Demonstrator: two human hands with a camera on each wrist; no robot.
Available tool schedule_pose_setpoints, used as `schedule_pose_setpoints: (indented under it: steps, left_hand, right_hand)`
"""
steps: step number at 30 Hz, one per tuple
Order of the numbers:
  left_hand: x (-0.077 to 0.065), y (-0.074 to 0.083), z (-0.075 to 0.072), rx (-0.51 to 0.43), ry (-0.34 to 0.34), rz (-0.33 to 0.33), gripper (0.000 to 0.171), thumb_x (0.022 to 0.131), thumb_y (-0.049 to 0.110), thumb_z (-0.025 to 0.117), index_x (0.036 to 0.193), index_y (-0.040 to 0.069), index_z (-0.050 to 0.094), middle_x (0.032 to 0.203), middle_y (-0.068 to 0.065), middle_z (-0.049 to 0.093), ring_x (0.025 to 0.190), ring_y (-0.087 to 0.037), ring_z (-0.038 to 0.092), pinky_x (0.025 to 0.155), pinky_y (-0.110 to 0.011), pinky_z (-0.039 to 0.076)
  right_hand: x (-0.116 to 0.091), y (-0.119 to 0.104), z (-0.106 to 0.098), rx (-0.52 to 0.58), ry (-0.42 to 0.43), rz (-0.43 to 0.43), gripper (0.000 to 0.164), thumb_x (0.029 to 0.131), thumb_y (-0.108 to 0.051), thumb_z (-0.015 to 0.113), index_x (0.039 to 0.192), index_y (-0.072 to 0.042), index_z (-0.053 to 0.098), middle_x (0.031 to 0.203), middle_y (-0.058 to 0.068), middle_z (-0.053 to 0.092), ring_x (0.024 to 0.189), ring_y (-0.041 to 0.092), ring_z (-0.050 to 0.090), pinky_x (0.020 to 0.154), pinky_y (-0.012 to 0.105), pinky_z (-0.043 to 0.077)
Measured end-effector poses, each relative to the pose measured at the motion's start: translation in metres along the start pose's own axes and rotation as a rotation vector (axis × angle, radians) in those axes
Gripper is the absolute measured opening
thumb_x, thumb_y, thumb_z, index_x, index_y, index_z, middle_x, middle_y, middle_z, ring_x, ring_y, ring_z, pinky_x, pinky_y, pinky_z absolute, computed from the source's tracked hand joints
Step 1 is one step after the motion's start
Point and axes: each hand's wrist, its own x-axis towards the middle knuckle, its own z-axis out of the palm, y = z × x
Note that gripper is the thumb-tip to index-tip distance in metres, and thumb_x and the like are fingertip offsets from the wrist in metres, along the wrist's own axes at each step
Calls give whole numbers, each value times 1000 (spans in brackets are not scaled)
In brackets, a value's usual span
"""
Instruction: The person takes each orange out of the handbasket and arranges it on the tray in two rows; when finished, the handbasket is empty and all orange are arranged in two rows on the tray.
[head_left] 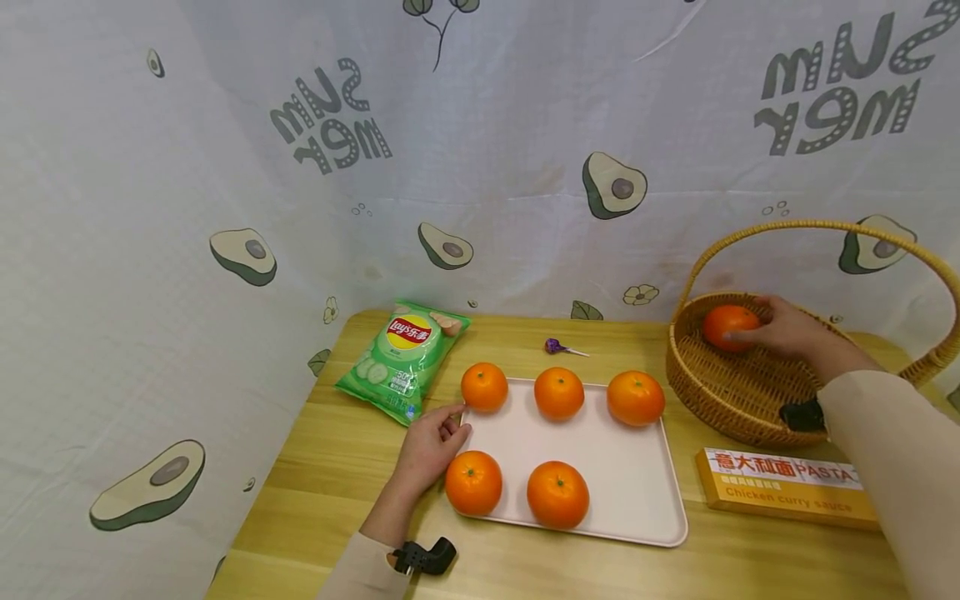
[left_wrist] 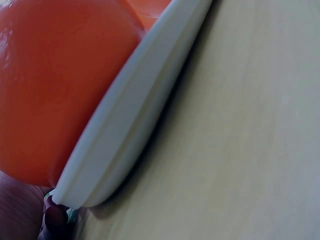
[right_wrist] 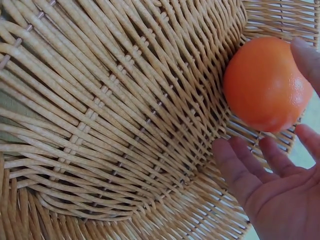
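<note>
Inside the wicker basket, my right hand is at an orange by the far left wall. The right wrist view shows the fingers spread loosely beside the orange, with the thumb overlapping its edge. My left hand is at the left rim of a pale pink tray, fingers bent and holding that rim. Several oranges sit on the tray, one of them right beside the left hand. Close up, the left wrist view has the tray's side and an orange, hiding most of the hand.
A green chip bag lies behind the left hand. A purple-wrapped lollipop lies beyond the tray. In front of the basket is a pasta box, partly under the right sleeve. The basket's tall handle arches over it. A printed cloth hangs behind the table.
</note>
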Motion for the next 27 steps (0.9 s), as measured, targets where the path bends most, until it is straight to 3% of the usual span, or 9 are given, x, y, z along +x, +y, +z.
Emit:
schedule_pose_setpoints:
  steps: [5,17,27]
  left_hand:
    - [-1,0,0,5,0,-3,33,94,23,73,124,9,72,86,0,63,72,-11,52,63,-20,46]
    - [-1,0,1,-10,7,2,33,94,23,73,124,10,72,85,0,63,71,-11,52,62,-20,46]
    - [-1,2,0,-3,12,1,32,94,22,73,124,10,72,85,1,63,71,-11,53,63,-19,46]
  right_hand:
    - [2,2,1,-3,-5,-22,106,97,-36,67,153,18,-5,143,54,18,126,68,30,105,76,29]
    - [6,3,1,-25,-17,-32,107,95,-37,69,156,13,-3,145,53,18,126,67,31,103,77,30]
    - [10,6,2,-60,0,-55,95,94,-36,70,153,15,16,144,51,23,126,66,33,103,75,32]
